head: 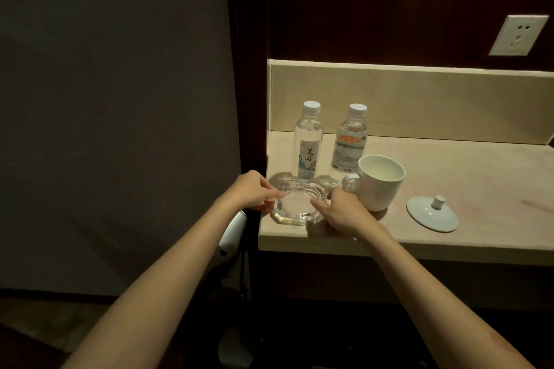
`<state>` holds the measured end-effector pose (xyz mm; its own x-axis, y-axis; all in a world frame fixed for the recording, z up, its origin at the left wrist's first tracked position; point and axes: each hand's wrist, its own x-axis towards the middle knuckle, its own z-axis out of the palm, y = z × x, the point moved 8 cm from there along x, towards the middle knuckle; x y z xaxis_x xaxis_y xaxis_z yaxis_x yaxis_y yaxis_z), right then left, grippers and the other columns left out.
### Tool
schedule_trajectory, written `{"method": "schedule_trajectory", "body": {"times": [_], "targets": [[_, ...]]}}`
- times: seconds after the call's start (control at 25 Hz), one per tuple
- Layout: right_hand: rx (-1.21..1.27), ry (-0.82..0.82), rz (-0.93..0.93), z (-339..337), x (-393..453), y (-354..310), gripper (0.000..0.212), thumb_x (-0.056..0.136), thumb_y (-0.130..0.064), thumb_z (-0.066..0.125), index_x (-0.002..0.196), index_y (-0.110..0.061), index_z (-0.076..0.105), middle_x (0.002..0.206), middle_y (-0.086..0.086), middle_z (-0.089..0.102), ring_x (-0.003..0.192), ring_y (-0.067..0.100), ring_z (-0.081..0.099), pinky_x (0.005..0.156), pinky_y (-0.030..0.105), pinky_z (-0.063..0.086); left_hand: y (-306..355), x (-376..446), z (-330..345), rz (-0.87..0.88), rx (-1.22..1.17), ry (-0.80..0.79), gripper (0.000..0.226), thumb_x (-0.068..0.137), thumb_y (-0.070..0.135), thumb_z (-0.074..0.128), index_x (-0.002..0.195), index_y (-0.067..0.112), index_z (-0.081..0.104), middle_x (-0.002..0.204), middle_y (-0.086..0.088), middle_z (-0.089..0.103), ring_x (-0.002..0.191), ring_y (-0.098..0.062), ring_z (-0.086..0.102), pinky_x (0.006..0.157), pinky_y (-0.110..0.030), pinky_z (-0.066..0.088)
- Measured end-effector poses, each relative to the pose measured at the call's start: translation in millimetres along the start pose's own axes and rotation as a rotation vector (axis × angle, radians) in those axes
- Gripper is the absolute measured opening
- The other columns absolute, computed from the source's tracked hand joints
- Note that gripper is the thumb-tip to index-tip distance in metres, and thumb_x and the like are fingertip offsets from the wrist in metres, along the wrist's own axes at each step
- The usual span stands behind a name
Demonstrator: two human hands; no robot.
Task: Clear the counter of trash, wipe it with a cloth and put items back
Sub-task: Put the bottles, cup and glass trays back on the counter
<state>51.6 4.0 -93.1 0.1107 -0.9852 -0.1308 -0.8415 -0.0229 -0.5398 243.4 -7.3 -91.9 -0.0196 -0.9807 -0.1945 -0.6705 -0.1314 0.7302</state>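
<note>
— What are the hands doing now?

— I see both arms stretched forward to the middle of the frame. The left hand [253, 190] grips the left rim of the glass ashtray [299, 207], its fingers curled over the edge. The right hand [341, 213] grips the right rim, thumb on top.

— Where is the ashtray?

— It sits on the table [449, 177], near the front left corner, between both hands.

— And the other things?

— Just behind the ashtray stand two water bottles, the left bottle [308, 144] and the right bottle [349, 144]. To the right is a white mug [379, 183], close to my right hand. Further right lies the mug lid [432, 213], knob up. In the upper right of the frame is a wall socket [518, 35].
</note>
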Motion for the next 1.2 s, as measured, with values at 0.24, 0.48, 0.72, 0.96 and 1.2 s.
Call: {"method": "schedule_trajectory", "body": {"times": [0.24, 0.48, 0.72, 0.96, 1.2], "targets": [[-0.318, 0.111, -0.219, -23, -51, -48, 0.049, 0.089, -0.042, 0.059, 0.126, -0.013, 0.045, 0.119, 0.009, 0.062, 0.106, 0.028, 0.059, 0.085, 0.040, 0.050, -6, -58, -34, 0.138, 0.112, 0.132, 0.036, 0.081, 0.036, 0.074, 0.109, 0.015, 0.066, 0.093, 0.002, 0.068, 0.083, -0.010, 0.067, 0.080, -0.026, 0.055], [-0.305, -0.034, -0.499, 27, -106, -103, 0.040, 0.086, -0.040, 0.063, 0.115, -0.016, 0.051, 0.106, 0.005, 0.065, 0.101, 0.027, 0.059, 0.081, 0.041, 0.050, -51, -148, -57, 0.072, 0.360, 0.194, 0.035, 0.080, 0.038, 0.074, 0.109, 0.022, 0.065, 0.095, 0.010, 0.068, 0.092, -0.007, 0.064, 0.089, -0.033, 0.053], [-0.380, -0.232, -0.620, 134, -162, -149, 0.037, 0.087, -0.038, 0.063, 0.110, -0.012, 0.050, 0.101, 0.007, 0.064, 0.091, 0.029, 0.061, 0.072, 0.040, 0.051, -145, -246, -60, -0.126, 0.573, 0.180, 0.037, 0.084, 0.039, 0.070, 0.116, 0.022, 0.060, 0.107, 0.005, 0.065, 0.097, -0.012, 0.062, 0.084, -0.034, 0.054], [-0.434, -0.312, -0.702, 228, -204, -209, 0.034, 0.089, -0.038, 0.061, 0.108, -0.013, 0.049, 0.101, 0.006, 0.063, 0.093, 0.029, 0.061, 0.065, 0.034, 0.044, -243, -315, -80, -0.261, 0.666, 0.150, 0.038, 0.087, 0.037, 0.066, 0.120, 0.020, 0.057, 0.115, 0.000, 0.062, 0.102, -0.017, 0.060, 0.080, -0.032, 0.053], [-0.469, -0.398, -0.638, 338, -225, -262, 0.036, 0.092, -0.036, 0.058, 0.117, -0.013, 0.047, 0.100, 0.004, 0.062, 0.089, 0.024, 0.062, 0.062, 0.030, 0.045, -361, -346, -111, -0.326, 0.643, 0.044, 0.038, 0.089, 0.032, 0.064, 0.124, 0.018, 0.055, 0.120, -0.003, 0.061, 0.106, -0.019, 0.059, 0.084, -0.036, 0.053]]}}
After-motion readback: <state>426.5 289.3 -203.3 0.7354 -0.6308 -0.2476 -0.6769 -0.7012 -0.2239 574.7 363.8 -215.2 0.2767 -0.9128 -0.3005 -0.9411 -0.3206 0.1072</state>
